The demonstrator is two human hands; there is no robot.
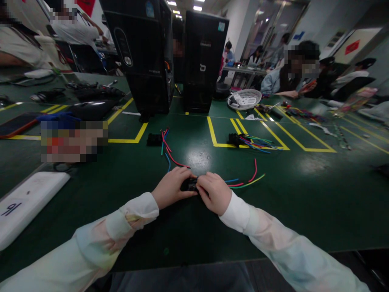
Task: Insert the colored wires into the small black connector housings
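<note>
Between my two hands, low over the green table, is a small black part (192, 184). My left hand (174, 187) grips its left side with thumb and fingers. The curled fingers of my right hand (215, 191) are at its right end and hide some of it. Blue, red and yellow-green wires (243, 185) stick out to the right, beyond my right hand. A red wire (176, 162) and a blue wire lie just behind my left hand. Farther back is a black block (154, 139) beside crossed wires. Another black connector (235, 140) with many coloured wires rests to the right.
Two black computer towers (197, 61) stand at the back. A white basket (244, 99) sits right of them. At the left are a white case (33, 202) and a phone (18, 123). A person (291, 73) sits across the green table (273, 219).
</note>
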